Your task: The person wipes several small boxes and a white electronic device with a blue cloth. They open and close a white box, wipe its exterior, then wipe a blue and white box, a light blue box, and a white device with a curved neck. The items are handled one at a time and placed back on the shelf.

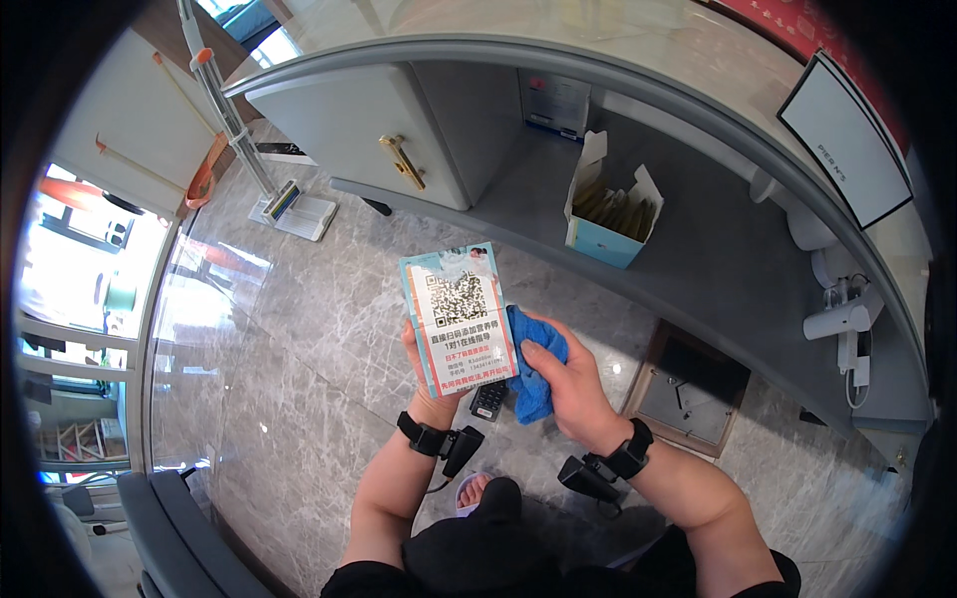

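My left hand (437,408) grips a flat printed box or leaflet (467,321) from behind and below. Its face bears a large printed code and writing, and most of my left fingers are hidden behind it. A crumpled blue cloth (540,374) is bunched in my right hand (587,396), close against the printed piece's right edge. Just under the lower edge of that piece, the keypad end of a dark remote control (490,400) shows between my hands. Whether my left hand also holds the remote is hidden.
An opened light-blue carton (609,243) of packets stands on the grey desk shelf (516,194). Left of it is a cabinet door (351,127) with a gold handle. A mop (247,142) leans nearby. A framed panel (688,392) lies low at right; a dark seat (187,531) is at lower left.
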`<state>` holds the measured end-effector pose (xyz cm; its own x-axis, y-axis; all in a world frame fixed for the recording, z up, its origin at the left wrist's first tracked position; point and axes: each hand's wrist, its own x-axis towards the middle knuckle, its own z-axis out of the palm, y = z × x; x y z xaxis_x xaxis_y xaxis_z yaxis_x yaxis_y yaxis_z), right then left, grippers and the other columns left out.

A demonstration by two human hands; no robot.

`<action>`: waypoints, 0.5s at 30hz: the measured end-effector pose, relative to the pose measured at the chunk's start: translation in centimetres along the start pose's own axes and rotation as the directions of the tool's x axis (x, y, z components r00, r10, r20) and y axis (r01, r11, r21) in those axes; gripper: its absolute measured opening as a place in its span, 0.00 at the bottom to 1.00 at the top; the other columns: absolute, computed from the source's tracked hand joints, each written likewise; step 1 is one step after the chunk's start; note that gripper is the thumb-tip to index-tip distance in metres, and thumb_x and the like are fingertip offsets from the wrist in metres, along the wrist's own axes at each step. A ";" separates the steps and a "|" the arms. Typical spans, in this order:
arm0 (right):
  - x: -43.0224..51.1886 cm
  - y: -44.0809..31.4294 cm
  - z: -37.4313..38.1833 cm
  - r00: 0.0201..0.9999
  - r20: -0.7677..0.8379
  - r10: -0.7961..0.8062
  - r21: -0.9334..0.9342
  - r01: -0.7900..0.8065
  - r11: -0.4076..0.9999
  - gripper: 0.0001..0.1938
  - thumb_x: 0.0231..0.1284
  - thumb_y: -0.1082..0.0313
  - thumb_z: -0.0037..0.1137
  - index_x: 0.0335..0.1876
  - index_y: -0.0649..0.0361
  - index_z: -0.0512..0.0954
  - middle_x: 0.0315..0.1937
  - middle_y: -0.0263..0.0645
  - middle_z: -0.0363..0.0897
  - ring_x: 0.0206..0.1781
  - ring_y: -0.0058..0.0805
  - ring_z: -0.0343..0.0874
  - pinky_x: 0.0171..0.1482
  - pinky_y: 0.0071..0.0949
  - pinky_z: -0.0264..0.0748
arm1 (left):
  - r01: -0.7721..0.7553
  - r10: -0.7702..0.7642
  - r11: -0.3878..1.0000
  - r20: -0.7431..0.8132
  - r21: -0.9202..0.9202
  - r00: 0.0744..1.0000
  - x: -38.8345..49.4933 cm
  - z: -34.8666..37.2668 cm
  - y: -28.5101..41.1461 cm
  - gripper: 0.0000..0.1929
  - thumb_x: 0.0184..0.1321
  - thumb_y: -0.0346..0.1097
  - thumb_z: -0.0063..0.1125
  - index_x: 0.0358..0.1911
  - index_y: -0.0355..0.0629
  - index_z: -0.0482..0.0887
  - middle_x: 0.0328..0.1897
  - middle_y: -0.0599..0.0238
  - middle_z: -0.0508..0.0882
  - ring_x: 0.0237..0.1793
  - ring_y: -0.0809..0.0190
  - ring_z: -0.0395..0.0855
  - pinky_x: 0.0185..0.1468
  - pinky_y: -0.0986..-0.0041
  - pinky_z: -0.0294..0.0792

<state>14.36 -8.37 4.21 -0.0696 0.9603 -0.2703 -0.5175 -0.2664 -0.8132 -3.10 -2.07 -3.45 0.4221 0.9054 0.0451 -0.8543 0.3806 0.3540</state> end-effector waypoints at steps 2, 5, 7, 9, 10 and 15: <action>-0.1 0.2 0.0 1.000 -0.003 0.003 0.012 -0.003 1.000 0.20 0.70 0.66 0.54 0.64 0.62 0.70 0.50 0.34 0.78 0.49 0.18 0.77 0.53 0.21 0.75 | 0.010 -0.012 1.000 -0.041 -0.026 0.999 0.0 -0.1 -0.1 0.32 0.72 0.56 0.39 0.74 0.48 0.56 0.74 0.49 0.64 0.67 0.49 0.71 0.66 0.59 0.70; -0.2 0.5 0.0 1.000 -0.011 0.022 0.048 -0.021 0.999 0.19 0.70 0.67 0.53 0.64 0.62 0.70 0.51 0.34 0.78 0.49 0.18 0.77 0.53 0.21 0.75 | 0.014 -0.018 0.999 -0.073 -0.052 0.997 -0.1 0.0 -0.2 0.32 0.72 0.57 0.38 0.74 0.47 0.57 0.74 0.48 0.65 0.65 0.49 0.73 0.64 0.58 0.72; -0.3 0.7 0.1 0.999 -0.016 0.030 0.094 -0.028 0.995 0.19 0.71 0.67 0.52 0.64 0.62 0.70 0.51 0.34 0.79 0.50 0.18 0.77 0.54 0.21 0.75 | 0.006 -0.011 0.998 -0.085 -0.062 0.996 -0.1 0.2 -0.2 0.33 0.72 0.57 0.38 0.73 0.47 0.57 0.73 0.48 0.65 0.65 0.48 0.73 0.64 0.57 0.72; -0.3 1.0 0.2 0.999 -0.026 0.031 0.100 -0.028 0.995 0.19 0.71 0.66 0.53 0.64 0.62 0.70 0.50 0.34 0.78 0.50 0.17 0.76 0.54 0.21 0.74 | -0.009 0.002 0.998 -0.106 -0.063 0.994 0.0 0.4 -0.2 0.33 0.71 0.58 0.38 0.73 0.47 0.58 0.73 0.49 0.65 0.65 0.48 0.73 0.63 0.57 0.73; -0.3 1.2 0.2 0.998 -0.036 0.046 0.114 -0.042 0.993 0.19 0.71 0.66 0.53 0.64 0.62 0.70 0.49 0.33 0.78 0.49 0.17 0.76 0.54 0.21 0.74 | -0.008 0.001 0.998 -0.105 -0.069 0.994 0.0 0.5 -0.2 0.33 0.71 0.58 0.39 0.73 0.46 0.58 0.73 0.49 0.66 0.65 0.49 0.73 0.63 0.58 0.73; -0.4 1.8 0.6 0.997 -0.068 0.034 0.123 -0.025 0.992 0.19 0.72 0.64 0.52 0.64 0.61 0.69 0.43 0.32 0.77 0.40 0.17 0.77 0.42 0.21 0.79 | 0.012 -0.024 0.996 -0.128 -0.087 0.991 0.2 1.1 -0.1 0.31 0.71 0.55 0.41 0.72 0.46 0.61 0.71 0.50 0.69 0.62 0.50 0.74 0.61 0.60 0.75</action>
<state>12.92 -9.19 3.12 -0.0285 0.9428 -0.3321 -0.6162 -0.2782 -0.7368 -2.62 -2.15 -2.42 0.3999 0.9128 -0.0832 -0.8721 0.4068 0.2718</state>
